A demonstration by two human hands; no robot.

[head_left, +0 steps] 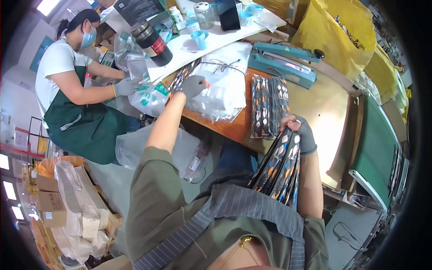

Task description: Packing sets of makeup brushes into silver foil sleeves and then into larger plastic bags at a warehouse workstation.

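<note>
My right hand (299, 132), in a grey glove with bare fingertips, is closed round the top of a bunch of long black patterned strips (279, 166). They fan out downward toward my apron, with white, orange and blue marks. Just beyond, a stack of similar patterned strips (270, 105) lies on the wooden table (321, 130). My left hand (193, 87), gloved the same way, rests its fingertips on a pile of clear plastic bags (220, 96). Its fingers are slightly bent, apparently holding nothing; the thumb is hidden. More patterned strips (182, 74) lie beside that wrist.
A teal bag sealer (283, 65) stands at the table's back. A white board (184, 45) carries a dark thermos (153, 45), blue tape rolls (199, 40) and a phone (227, 15). On the left sits a masked co-worker (76, 85). A green conveyor belt (378, 148) runs along the right.
</note>
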